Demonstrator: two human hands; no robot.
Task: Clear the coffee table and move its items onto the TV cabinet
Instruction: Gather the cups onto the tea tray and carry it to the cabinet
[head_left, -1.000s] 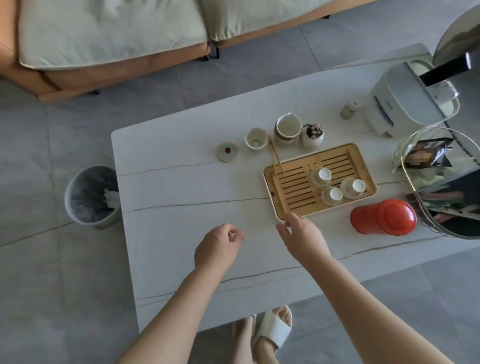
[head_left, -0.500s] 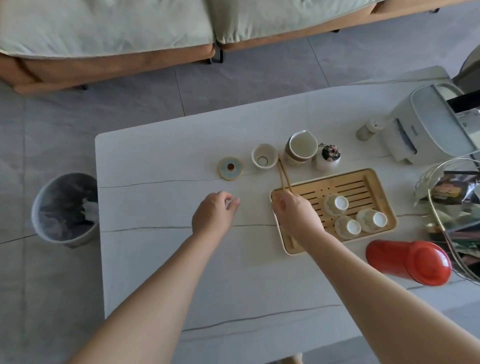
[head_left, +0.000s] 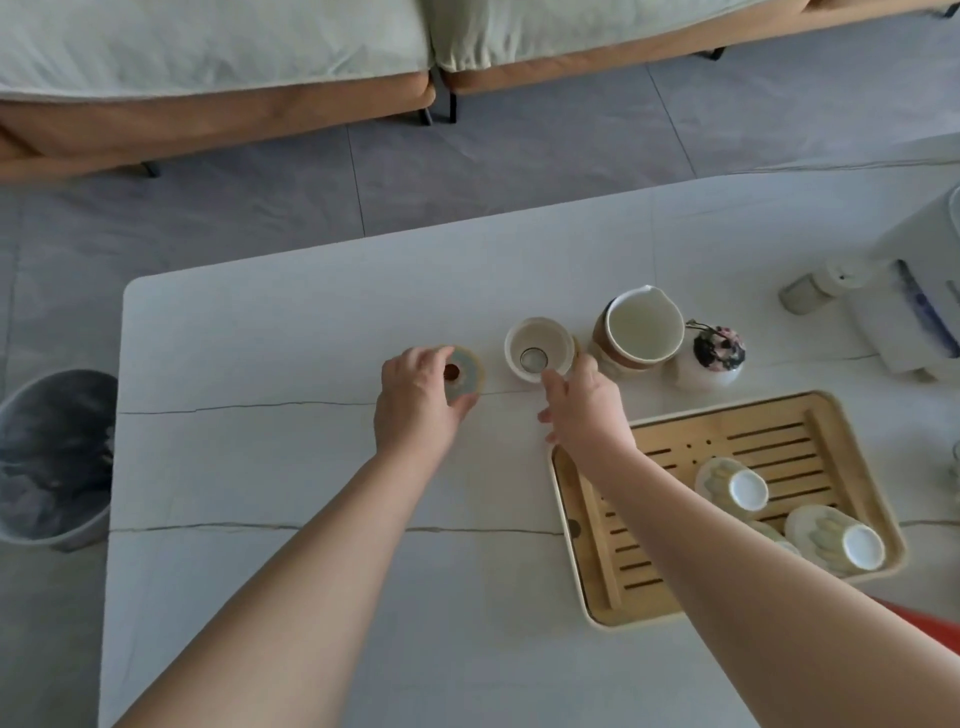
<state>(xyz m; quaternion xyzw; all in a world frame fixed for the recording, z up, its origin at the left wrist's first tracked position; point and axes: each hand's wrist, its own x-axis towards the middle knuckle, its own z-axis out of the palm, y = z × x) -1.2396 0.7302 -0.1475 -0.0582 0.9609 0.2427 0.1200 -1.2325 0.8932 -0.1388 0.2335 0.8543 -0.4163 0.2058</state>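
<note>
Left hand (head_left: 418, 402): fingers curled round the round coaster (head_left: 464, 371) on the surface (head_left: 270, 467).
Right hand (head_left: 584, 408): fingertips at the strainer cup (head_left: 540, 349); grip unclear.
Risk: a hasty lift could tip the cup against the pitcher (head_left: 640, 328).
Count: one coaster, one strainer cup, one pitcher, one tray (head_left: 836, 436).

One head-worn camera looks steeply down and forward over the white surface (head_left: 270, 332), close above it. A sofa (head_left: 218, 104) lies across the top edge
</note>
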